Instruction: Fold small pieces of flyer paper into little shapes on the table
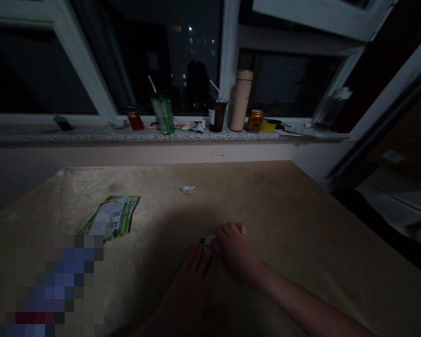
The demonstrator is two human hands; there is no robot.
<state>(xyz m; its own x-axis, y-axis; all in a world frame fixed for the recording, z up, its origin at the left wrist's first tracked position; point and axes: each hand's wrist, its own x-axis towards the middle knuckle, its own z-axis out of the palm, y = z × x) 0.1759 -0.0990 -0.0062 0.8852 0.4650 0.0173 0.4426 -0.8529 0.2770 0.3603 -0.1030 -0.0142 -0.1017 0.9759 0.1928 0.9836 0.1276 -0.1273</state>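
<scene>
Both my hands meet low on a wooden table [301, 210] in dim light. My right hand [235, 245] is curled, knuckles up, fingers closed on a small crumpled silvery wrapper [209, 242]. My left hand [192, 281] lies flat beside it, fingers stretched out, fingertips touching the same wrapper. A green and white printed packet [112, 216] lies flat to the left. A small torn scrap of green and white packaging [189, 189] lies further back near the middle.
A stone window sill [91, 135] runs behind the table. On it stand a green cup with a straw [163, 114], a dark cup [217, 115], a tall beige flask [241, 99], a gold can [255, 120], a red jar [135, 120] and litter. Dark windows above.
</scene>
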